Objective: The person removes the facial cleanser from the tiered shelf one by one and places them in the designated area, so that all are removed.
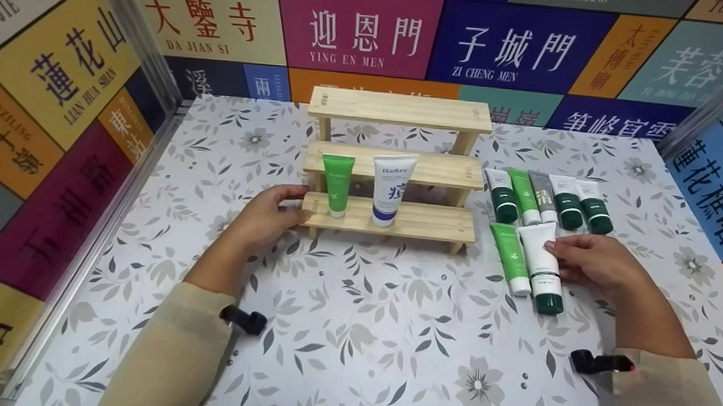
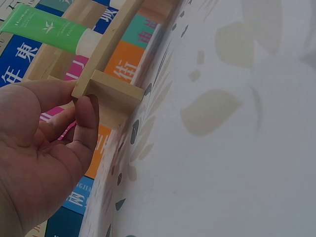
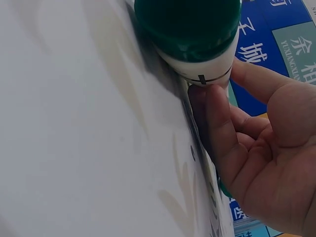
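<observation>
My left hand (image 1: 271, 214) pinches the left end of the lowest step of a three-step wooden display rack (image 1: 398, 220); the left wrist view shows thumb and fingers on the board's corner (image 2: 85, 85). On that step stand a green tube (image 1: 337, 186) and a white tube with a blue cap band (image 1: 392, 189), both cap down. My right hand (image 1: 596, 262) grips a white tube with a dark green cap (image 1: 541, 262) lying on the table, thumb on its top and fingers at its side. Beside it lies another green tube (image 1: 510, 257).
Behind the right hand lies a row of several tubes: white ones with dark green caps (image 1: 564, 201), a green one (image 1: 524, 196) and a grey one (image 1: 543, 197). A floral cloth (image 1: 342, 326) covers the table. Panels with printed place names (image 1: 358, 32) stand around it.
</observation>
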The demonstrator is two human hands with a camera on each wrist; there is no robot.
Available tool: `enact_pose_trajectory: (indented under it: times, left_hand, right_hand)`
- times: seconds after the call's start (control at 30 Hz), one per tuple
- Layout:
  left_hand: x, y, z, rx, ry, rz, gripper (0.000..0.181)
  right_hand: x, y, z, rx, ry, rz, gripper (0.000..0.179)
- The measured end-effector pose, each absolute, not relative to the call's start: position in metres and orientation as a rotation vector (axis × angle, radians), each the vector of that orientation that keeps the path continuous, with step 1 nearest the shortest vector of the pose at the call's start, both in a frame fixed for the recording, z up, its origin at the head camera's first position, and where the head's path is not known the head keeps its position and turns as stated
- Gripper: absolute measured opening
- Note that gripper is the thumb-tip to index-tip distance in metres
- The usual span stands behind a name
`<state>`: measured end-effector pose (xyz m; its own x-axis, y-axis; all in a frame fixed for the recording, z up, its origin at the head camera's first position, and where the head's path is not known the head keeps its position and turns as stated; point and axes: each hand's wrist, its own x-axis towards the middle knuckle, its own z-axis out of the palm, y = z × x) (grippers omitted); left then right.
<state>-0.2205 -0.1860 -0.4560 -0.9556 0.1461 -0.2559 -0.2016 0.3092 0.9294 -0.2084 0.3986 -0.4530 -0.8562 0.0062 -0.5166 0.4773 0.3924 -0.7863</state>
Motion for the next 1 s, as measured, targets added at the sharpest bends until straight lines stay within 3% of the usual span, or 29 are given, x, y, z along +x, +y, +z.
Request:
enact_pose_trajectory:
  times: [0.17, 0.87, 1.0]
  left_hand:
    - [-0.221, -0.187, -0.457, -0.018, 2.282, 1.703, 0.061]
    - [-0.223, -0.185, -0.457, -0.055, 2.263, 1.704, 0.060]
    - [-0.222, -0.186, -0.456, -0.046, 2.268, 1.701, 0.060]
  right_hand:
    - [-0.208, 0.402, -0.452, 0.445, 2.236, -1.414, 0.025]
    - [-0.208, 0.412, -0.445, 0.437, 2.279, -1.328, 0.060]
    - [-0.208, 0.411, -0.440, 0.441, 2.334, -1.399, 0.050]
